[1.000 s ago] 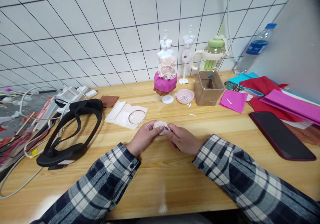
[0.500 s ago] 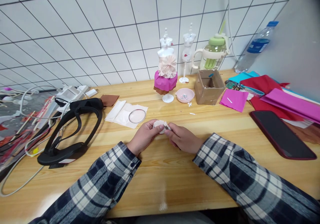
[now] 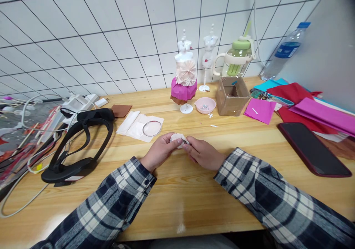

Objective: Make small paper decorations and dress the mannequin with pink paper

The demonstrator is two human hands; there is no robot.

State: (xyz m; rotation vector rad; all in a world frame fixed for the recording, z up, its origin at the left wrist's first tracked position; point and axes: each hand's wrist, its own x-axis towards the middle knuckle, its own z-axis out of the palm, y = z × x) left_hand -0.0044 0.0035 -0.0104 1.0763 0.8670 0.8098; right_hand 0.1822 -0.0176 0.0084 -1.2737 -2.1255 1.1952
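My left hand (image 3: 158,151) is closed on a small, pale, ruffled piece of crepe paper (image 3: 174,137), its thumb pressed on top. From the other side, my right hand (image 3: 204,153) pinches a thin dark metal tool (image 3: 184,141) whose tip lies over the paper; its kind is mostly hidden by the fingers. Both hands are close together above the table. Behind them stands a small white dress form (image 3: 183,54) wearing a pale pleated paper rosette (image 3: 187,72) and a magenta paper skirt (image 3: 183,90). Folded pale paper (image 3: 129,125) with a metal ring (image 3: 152,128) lies to the left.
A pink bowl (image 3: 210,105), a cardboard box (image 3: 230,103), a second dress form (image 3: 208,49) and a green-lidded cup (image 3: 240,53) stand at the back. On the right lie coloured papers (image 3: 294,93) and a phone (image 3: 313,149); on the left, a black headset (image 3: 83,167) and cables.
Both hands stay in nearly the same place. The dark tip shows slightly more over the paper, and the dark part below my right hand is no longer visible.
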